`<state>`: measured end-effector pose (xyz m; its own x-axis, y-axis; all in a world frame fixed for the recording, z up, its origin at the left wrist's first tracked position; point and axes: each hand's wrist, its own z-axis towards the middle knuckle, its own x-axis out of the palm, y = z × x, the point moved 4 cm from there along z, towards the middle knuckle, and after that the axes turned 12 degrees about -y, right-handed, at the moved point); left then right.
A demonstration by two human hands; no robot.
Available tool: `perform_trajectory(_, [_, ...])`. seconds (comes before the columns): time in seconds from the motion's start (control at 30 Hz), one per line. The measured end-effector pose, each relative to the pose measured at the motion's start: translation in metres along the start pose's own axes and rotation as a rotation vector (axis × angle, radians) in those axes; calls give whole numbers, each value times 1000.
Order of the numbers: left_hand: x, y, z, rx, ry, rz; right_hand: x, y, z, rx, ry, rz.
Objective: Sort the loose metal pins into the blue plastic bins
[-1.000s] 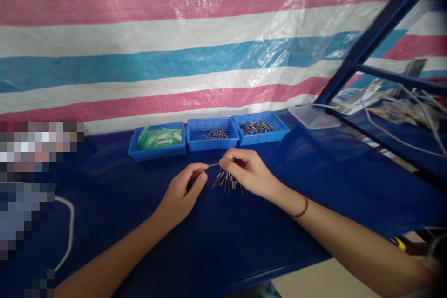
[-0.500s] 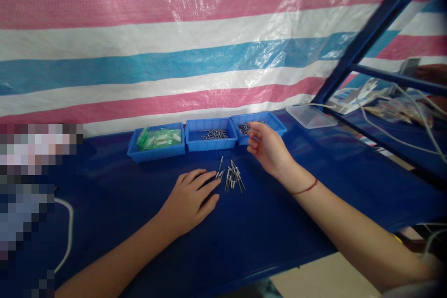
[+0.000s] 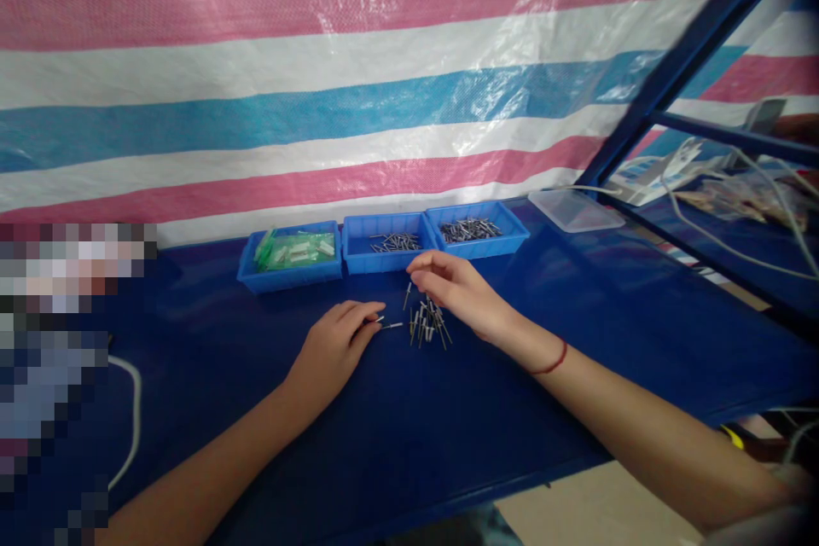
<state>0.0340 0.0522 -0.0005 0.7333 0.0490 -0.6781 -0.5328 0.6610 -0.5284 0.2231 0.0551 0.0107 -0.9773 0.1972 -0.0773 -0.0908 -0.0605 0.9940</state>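
My left hand [image 3: 333, 347] rests low over the table, thumb and fingers closed on a blind rivet. Another rivet [image 3: 392, 326] lies right at its fingertips, pointing right. My right hand [image 3: 457, 290] hovers over a small pile of blind rivets [image 3: 431, 326], thumb and index finger pinched together. Whatever is in that pinch is too small to make out. Just under its fingertips is a single rivet [image 3: 408, 297], standing off from the pile. Part of the pile is hidden behind my right hand.
Three blue bins stand in a row: one with green-and-white packets [image 3: 300, 249], one with some rivets [image 3: 397, 242], one fuller of rivets [image 3: 472, 229]. A clear plastic lid [image 3: 574, 212] lies to their right, near a blue metal frame [image 3: 646, 94]. A white cable [image 3: 136, 409] is at left.
My right hand has come left and down from the right-hand bin to above the pile. My left hand has drawn back slightly and its spread fingers have closed on a rivet.
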Motion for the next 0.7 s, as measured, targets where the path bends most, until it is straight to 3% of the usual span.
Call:
perform_trajectory(0.13, [-5,-1,1,-148,-57,-97,12,8,-14,-348,199,-329])
perform_trajectory(0.27, [-8,-4,0,-189,-111,-149,20,13,-26,-553,254,-451])
perform_trajectory(0.4, [-10,-5,-2,-186,-195,-189,23,15,-29,-534,247,-428])
perform_trajectory(0.57, [-6,5,-3,-325,-237,-389,21,12,-28,-361,196,-207])
perform_trajectory(0.7, [-6,11,-5,-407,-241,-364,21,5,-25,-228,173,-80])
